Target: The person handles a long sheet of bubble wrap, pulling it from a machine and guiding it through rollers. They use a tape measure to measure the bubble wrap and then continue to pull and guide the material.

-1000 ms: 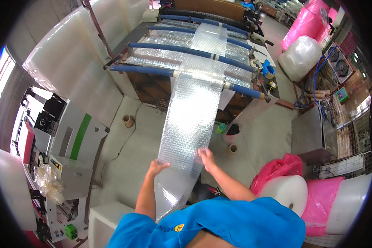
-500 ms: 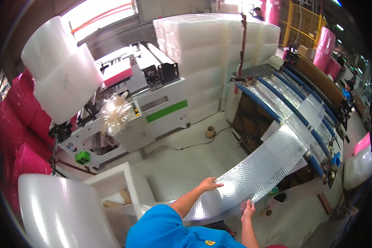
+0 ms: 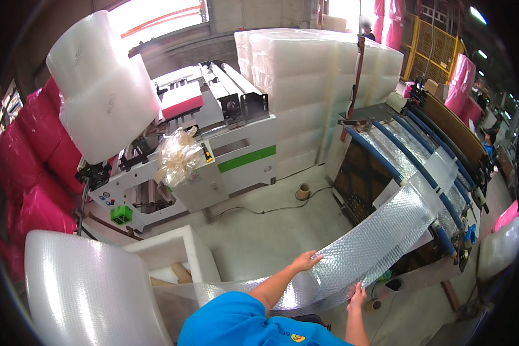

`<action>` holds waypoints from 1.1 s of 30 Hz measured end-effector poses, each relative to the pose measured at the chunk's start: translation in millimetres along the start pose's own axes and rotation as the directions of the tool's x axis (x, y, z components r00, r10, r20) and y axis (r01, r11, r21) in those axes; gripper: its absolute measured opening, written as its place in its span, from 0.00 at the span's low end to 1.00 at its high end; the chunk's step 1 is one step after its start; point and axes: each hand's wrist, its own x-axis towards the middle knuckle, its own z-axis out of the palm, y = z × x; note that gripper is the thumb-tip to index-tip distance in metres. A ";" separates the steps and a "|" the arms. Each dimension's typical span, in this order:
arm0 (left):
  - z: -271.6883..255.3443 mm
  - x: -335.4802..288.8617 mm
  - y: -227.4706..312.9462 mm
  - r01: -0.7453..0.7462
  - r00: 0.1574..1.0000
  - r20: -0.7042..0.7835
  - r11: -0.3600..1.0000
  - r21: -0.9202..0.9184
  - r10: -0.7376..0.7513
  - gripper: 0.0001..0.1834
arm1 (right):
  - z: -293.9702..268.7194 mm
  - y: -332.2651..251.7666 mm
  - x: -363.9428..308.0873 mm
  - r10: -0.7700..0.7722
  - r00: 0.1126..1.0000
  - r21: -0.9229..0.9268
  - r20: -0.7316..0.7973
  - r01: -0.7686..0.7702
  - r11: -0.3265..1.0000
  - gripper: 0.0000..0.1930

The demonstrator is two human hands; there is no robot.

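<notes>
A long strip of clear bubble wrap (image 3: 375,233) runs from the slatted machine at the right down in front of me. It continues left behind my blue sleeve toward a large bubble wrap roll (image 3: 89,288). My left hand (image 3: 307,261) lies on the strip's far edge, fingers stretched out to the right. At the near edge, my right hand (image 3: 356,297) has its fingers bent around the film, holding it. Part of the strip is hidden by my left arm and body.
The machine's blue rollers (image 3: 418,173) stand at the right. A white foam box (image 3: 193,254) holds cardboard tubes. Across the floor is a white-and-green machine (image 3: 245,158) with a cable nearby. A cardboard core (image 3: 303,192) stands on the floor. Pink wrapped rolls (image 3: 37,167) are stacked left.
The whole view has shifted slightly, with the scene sitting further right and lower. Both hands stay at the strip's two edges, and my right hand's fingers look more closed around the film.
</notes>
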 end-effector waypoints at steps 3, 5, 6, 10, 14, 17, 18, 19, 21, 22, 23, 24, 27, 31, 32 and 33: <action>7.1 7.7 -17.2 -0.010 1.000 -0.023 1.000 -0.024 0.010 0.38 | -1.1 2.2 2.0 -0.003 1.000 -0.013 0.022 0.003 1.000 0.15; 10.3 12.0 -26.0 0.018 1.000 -0.015 0.999 -0.040 -0.019 0.38 | 2.6 0.2 1.7 0.030 0.999 -0.015 0.013 -0.030 0.999 0.15; 10.1 12.5 -29.0 0.031 0.999 -0.012 0.998 -0.048 -0.031 0.38 | 2.2 1.5 1.1 0.045 0.999 -0.014 0.009 -0.045 0.999 0.15; 10.0 16.3 -24.3 0.052 0.998 0.049 0.998 -0.041 -0.050 0.36 | -16.1 26.3 27.7 -0.044 0.999 -0.216 -0.029 0.037 0.976 0.13; 18.0 27.5 -28.2 0.025 0.997 0.069 0.999 -0.035 -0.023 0.32 | -14.6 9.9 20.9 -0.083 0.996 -0.346 -0.012 0.074 0.935 0.13; 16.1 23.6 -29.0 0.049 0.999 -0.002 0.996 -0.072 -0.049 0.30 | -14.1 9.1 23.8 0.046 0.999 -0.375 0.001 -0.042 0.926 0.14; 17.9 22.6 -30.4 0.052 0.999 0.006 0.995 -0.090 -0.052 0.29 | -13.9 9.4 23.3 0.040 0.999 -0.403 -0.004 -0.038 0.915 0.14; 18.6 24.4 -30.7 0.048 0.999 0.005 0.993 -0.108 -0.048 0.29 | -13.4 9.4 24.5 0.028 1.000 -0.428 -0.002 -0.026 0.903 0.14; 21.2 22.3 -33.2 0.070 0.996 -0.053 0.993 -0.090 -0.075 0.29 | -14.0 17.0 29.8 0.042 0.999 -0.408 0.011 -0.034 0.912 0.14; 18.8 17.8 -28.5 0.038 0.998 -0.053 0.996 -0.085 -0.043 0.28 | -10.9 13.7 26.5 0.048 0.999 -0.404 0.006 -0.041 0.914 0.14; 18.6 18.6 -22.6 0.001 0.999 -0.049 0.997 -0.079 -0.005 0.27 | -10.0 9.4 25.2 0.049 0.999 -0.397 -0.005 -0.047 0.917 0.14; 22.1 24.0 -29.3 0.004 1.000 -0.016 0.998 -0.063 -0.005 0.26 | -11.7 10.2 24.8 0.056 0.998 -0.402 -0.008 -0.054 0.914 0.14; 30.3 30.9 -47.4 0.052 0.997 0.054 0.998 -0.045 -0.049 0.23 | -21.3 30.9 31.4 0.111 0.993 -0.360 0.035 -0.091 0.928 0.13; 33.8 44.8 -29.6 0.040 0.998 0.060 0.997 -0.070 -0.036 0.22 | -18.4 33.9 44.9 0.158 0.987 -0.209 -0.041 -0.163 0.964 0.12; 36.1 51.4 -25.4 -0.009 0.999 0.038 0.998 -0.070 0.011 0.21 | -18.5 32.6 50.4 0.150 0.987 -0.131 -0.057 -0.156 0.979 0.12; 39.1 59.6 -20.0 0.000 0.999 0.034 0.999 -0.039 0.001 0.22 | -20.9 29.5 58.6 0.131 0.990 -0.139 -0.048 -0.137 0.981 0.12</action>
